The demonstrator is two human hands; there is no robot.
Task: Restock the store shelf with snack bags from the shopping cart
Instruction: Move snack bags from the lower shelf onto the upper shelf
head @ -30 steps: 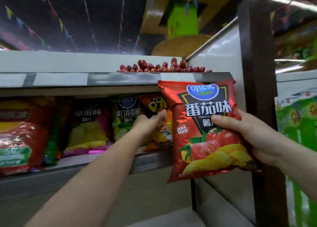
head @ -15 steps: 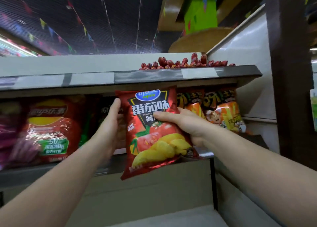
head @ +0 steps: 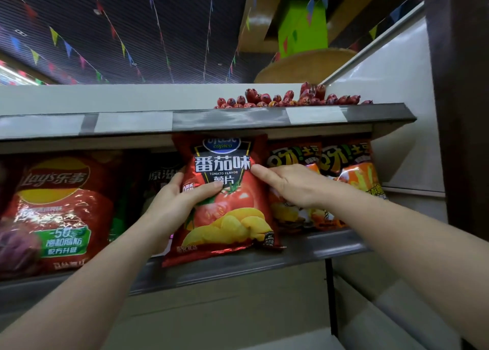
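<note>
Left hand (head: 174,204) now gripping glossy red tomato-flavour crisp bag (head: 225,204); right hand (head: 293,185), fingers straight, pressing its right edge. Bag moving from right end into slot on grey metal shelf (head: 312,249), bottom overhanging lip; placement nearly finishing.

- I see the tomato bag (head: 225,198) upright at the shelf (head: 304,251) front, between my left hand (head: 172,206) and right hand (head: 293,185).
- Lay's bag (head: 60,212) stands left of it; two fries bags (head: 325,183) right.
- Dates (head: 291,99) lie on the upper shelf (head: 211,119).
</note>
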